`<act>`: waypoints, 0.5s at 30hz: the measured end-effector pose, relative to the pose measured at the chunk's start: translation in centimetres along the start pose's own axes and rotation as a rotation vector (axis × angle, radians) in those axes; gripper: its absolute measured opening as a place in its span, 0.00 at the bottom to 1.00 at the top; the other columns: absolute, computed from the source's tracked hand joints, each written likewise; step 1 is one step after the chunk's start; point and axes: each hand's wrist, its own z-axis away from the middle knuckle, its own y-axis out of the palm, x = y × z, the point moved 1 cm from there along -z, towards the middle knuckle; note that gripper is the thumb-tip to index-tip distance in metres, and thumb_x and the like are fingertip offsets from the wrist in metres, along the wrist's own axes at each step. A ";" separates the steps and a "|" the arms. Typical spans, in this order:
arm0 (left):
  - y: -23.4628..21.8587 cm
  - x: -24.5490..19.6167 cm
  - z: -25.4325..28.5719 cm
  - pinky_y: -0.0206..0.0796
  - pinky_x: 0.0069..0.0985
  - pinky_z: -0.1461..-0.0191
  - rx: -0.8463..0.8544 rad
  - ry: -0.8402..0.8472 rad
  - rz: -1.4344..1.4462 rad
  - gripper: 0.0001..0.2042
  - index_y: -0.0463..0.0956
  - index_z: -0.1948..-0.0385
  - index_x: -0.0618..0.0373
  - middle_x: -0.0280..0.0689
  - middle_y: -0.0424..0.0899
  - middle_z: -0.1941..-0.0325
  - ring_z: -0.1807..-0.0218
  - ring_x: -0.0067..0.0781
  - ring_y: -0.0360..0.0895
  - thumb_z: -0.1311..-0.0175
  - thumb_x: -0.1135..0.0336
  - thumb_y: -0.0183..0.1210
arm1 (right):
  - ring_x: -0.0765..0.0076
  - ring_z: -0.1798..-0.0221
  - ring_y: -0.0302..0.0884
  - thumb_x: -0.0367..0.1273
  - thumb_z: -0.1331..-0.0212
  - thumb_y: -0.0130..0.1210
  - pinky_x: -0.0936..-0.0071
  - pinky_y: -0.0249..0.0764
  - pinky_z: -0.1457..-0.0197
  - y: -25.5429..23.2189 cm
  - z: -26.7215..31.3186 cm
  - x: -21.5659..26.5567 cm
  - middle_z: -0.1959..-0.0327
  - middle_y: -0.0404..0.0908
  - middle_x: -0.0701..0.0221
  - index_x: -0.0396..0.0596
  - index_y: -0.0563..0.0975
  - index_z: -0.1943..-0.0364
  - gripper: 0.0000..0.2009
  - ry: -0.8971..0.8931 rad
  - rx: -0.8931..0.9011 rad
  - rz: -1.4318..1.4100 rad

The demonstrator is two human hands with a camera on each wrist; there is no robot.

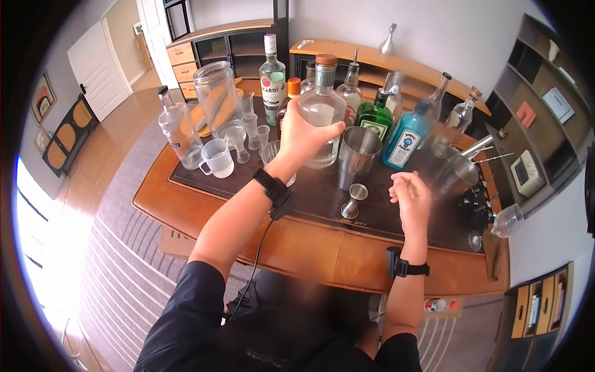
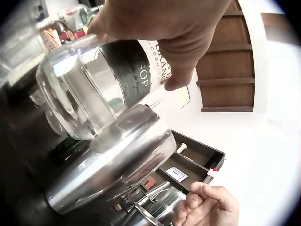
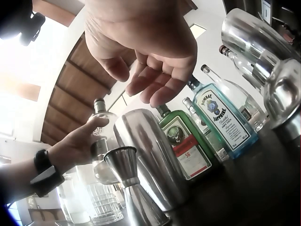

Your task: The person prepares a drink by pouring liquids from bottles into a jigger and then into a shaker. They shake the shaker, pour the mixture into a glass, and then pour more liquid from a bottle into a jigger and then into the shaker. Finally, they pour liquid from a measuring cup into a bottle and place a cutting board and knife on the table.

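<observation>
My left hand (image 1: 304, 139) grips a clear, cork-topped bottle (image 1: 323, 108) around its body, thumb across the front. Part of its label, reading VSOP and cognac, shows in the left wrist view beside the hand. The bottle stands close beside a steel shaker tin (image 1: 358, 162), overlapping it in that view. A double-ended steel jigger (image 1: 354, 202) stands upright on the dark mat (image 1: 310, 204) in front of the tin. Held above the mat, right of the jigger, my right hand (image 1: 411, 197) has loosely bent fingers with nothing in them.
A green bottle (image 3: 186, 143) and a blue gin bottle (image 1: 406, 139) stand behind the tin. Leftward are a measuring cup (image 1: 217, 160), a large glass jar (image 1: 217, 102) and small glasses. At right, a steel container (image 1: 457, 177) holds bar tools near a stemmed glass (image 1: 508, 220).
</observation>
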 end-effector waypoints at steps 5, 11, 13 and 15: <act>1.7 1.8 -2.0 0.72 0.35 0.37 0.002 -0.012 -0.125 0.49 0.62 0.38 0.72 0.52 0.79 0.43 0.41 0.45 0.79 0.62 0.53 0.80 | 0.84 0.70 0.76 0.32 0.30 0.57 0.83 0.72 0.67 -0.5 0.1 0.3 0.72 0.80 0.76 0.43 0.81 0.57 0.07 0.098 0.043 -0.044; 3.4 1.4 -3.6 0.72 0.34 0.36 0.102 -0.073 -0.155 0.50 0.62 0.39 0.74 0.54 0.79 0.43 0.40 0.47 0.79 0.63 0.52 0.80 | 0.84 0.70 0.75 0.31 0.31 0.57 0.83 0.72 0.68 -0.2 0.6 0.6 0.72 0.80 0.76 0.43 0.81 0.58 0.06 0.141 0.115 -0.015; 4.1 2.1 -4.4 0.72 0.34 0.36 0.134 -0.078 -0.161 0.50 0.62 0.39 0.74 0.55 0.79 0.43 0.40 0.47 0.79 0.63 0.52 0.80 | 0.84 0.70 0.75 0.31 0.31 0.57 0.83 0.71 0.68 -0.1 0.6 0.6 0.73 0.80 0.76 0.44 0.82 0.58 0.06 0.156 0.131 -0.009; 4.7 1.9 -4.6 0.71 0.34 0.36 0.152 -0.082 -0.216 0.49 0.62 0.39 0.73 0.55 0.78 0.43 0.39 0.47 0.78 0.63 0.53 0.80 | 0.83 0.71 0.75 0.32 0.32 0.58 0.82 0.71 0.68 -0.1 0.6 0.5 0.73 0.80 0.76 0.44 0.82 0.58 0.07 0.171 0.152 -0.013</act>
